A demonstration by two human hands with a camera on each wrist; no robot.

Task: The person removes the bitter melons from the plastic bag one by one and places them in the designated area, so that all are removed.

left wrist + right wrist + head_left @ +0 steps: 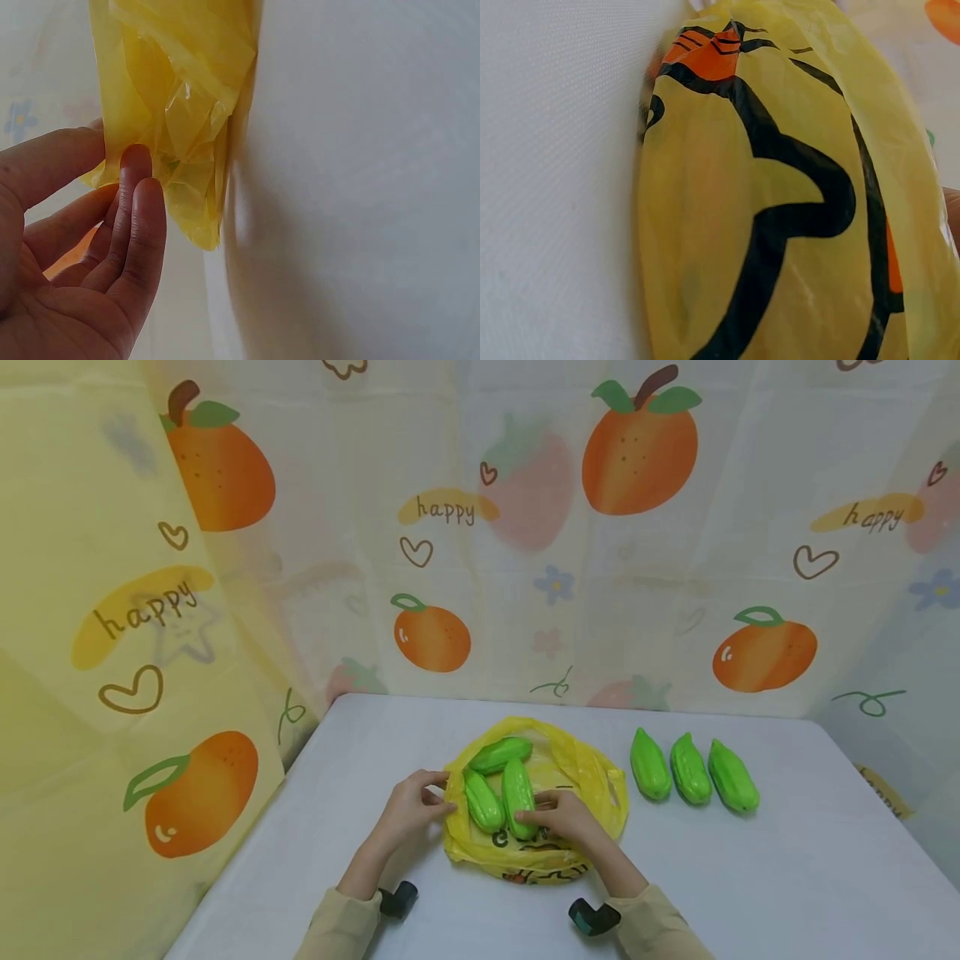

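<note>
A yellow plastic bag [577, 760] lies with its mouth spread on the table, three green vegetable-like objects inside: one across the back [501, 754], one at the left [483, 800], one beside it [517, 789]. My right hand [566, 817] reaches over the bag and holds that last one between thumb and fingers. At the bag's left rim, my left hand [414, 806] pinches the plastic; in the left wrist view, the left hand [90, 240] has thumb and fingers around the edge of the bag [180, 97]. The right wrist view is filled mostly by the printed bag [705, 165].
Three more green objects stand in a row right of the bag, the left one [650, 766], the middle one [690, 770] and the right one [733, 777]. The white table [810, 877] reaches a patterned cloth [337, 610] at the back and left.
</note>
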